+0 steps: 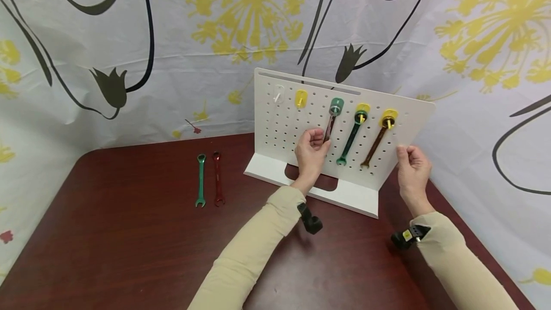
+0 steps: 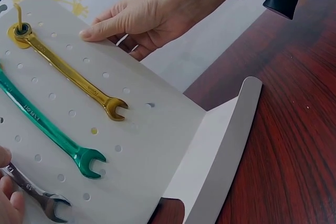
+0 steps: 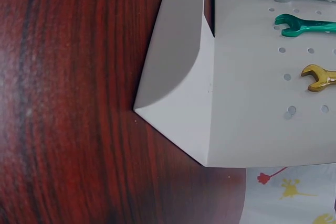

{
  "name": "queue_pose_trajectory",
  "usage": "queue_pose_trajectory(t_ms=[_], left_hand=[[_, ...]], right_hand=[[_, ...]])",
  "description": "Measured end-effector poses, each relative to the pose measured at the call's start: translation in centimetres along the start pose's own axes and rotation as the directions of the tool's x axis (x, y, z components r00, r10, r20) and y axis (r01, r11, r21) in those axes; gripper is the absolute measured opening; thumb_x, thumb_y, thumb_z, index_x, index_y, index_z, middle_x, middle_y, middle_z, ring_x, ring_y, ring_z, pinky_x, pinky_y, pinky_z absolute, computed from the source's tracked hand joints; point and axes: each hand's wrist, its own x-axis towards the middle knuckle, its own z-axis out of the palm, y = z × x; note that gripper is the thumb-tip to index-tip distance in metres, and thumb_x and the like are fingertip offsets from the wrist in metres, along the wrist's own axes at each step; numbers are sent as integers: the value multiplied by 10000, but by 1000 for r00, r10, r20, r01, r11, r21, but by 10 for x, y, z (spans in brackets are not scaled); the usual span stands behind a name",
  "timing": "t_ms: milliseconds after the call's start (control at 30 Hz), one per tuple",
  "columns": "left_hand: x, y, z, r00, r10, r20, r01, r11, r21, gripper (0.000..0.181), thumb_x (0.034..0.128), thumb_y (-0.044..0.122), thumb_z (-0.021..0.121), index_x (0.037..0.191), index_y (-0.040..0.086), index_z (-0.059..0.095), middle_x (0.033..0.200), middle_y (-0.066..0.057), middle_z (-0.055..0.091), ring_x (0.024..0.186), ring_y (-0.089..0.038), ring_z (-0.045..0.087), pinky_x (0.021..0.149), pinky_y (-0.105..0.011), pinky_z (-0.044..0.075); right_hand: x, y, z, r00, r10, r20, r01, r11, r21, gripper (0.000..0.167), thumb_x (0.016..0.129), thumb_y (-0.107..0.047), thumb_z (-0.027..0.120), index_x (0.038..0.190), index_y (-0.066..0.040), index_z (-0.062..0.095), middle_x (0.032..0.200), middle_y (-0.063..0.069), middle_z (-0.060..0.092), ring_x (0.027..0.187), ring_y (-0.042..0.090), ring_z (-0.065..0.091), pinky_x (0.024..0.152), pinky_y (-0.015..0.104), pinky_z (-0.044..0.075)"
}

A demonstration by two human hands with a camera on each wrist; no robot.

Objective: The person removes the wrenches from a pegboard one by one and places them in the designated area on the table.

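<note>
My left hand [image 1: 311,154] pinches the shank of a silver combination wrench [image 1: 329,128] in front of a white pegboard [image 1: 275,123]. The wrench's ring end lies at a green hook [image 1: 337,103]; whether it hangs fully there I cannot tell. My right hand [image 1: 414,172] grips the board's right edge, thumb on the front face and fingers behind, as the left wrist view shows. Between the hands, a green wrench [image 2: 50,129] and a gold wrench [image 2: 73,74] hang by their ring ends from yellow hooks, open ends downward.
On the dark red wood table [image 1: 129,243], left of the board, a green wrench [image 1: 201,181] and a red wrench [image 1: 217,178] lie side by side. A clear hook [image 1: 279,94] and a yellow hook [image 1: 301,99] on the board's left carry nothing. Patterned cloth [image 1: 193,61] hangs behind.
</note>
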Motion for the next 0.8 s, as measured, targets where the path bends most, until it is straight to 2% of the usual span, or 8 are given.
queue_pose_trajectory(t_ms=[467,700,800], left_hand=[[-2,-2,3,1000,-2,-28,3,999,54,217,789,18,730,977,33,622,918,-91,658,813,-176,645,690,-163,521],[-2,-2,2,1000,16,-14,-15,994,109,194,803,57,730,967,61,626,889,-62,652,805,-157,638,688,-166,517],[-2,-2,1,1000,25,-7,-24,994,107,181,802,52,730,955,56,634,869,-68,648,778,-154,631,669,-159,516]], right_hand=[[-2,-1,1,1000,14,-2,-14,1000,-6,257,921,-56,583,727,102,526,527,-83,464,484,8,394,442,142,312],[-2,-2,0,1000,12,0,-12,1000,-28,265,926,-63,577,736,113,519,534,-98,464,488,0,398,445,134,315],[-1,-1,0,1000,15,-2,-15,1000,-19,261,925,-65,579,730,100,527,533,-101,468,485,0,400,444,132,320]])
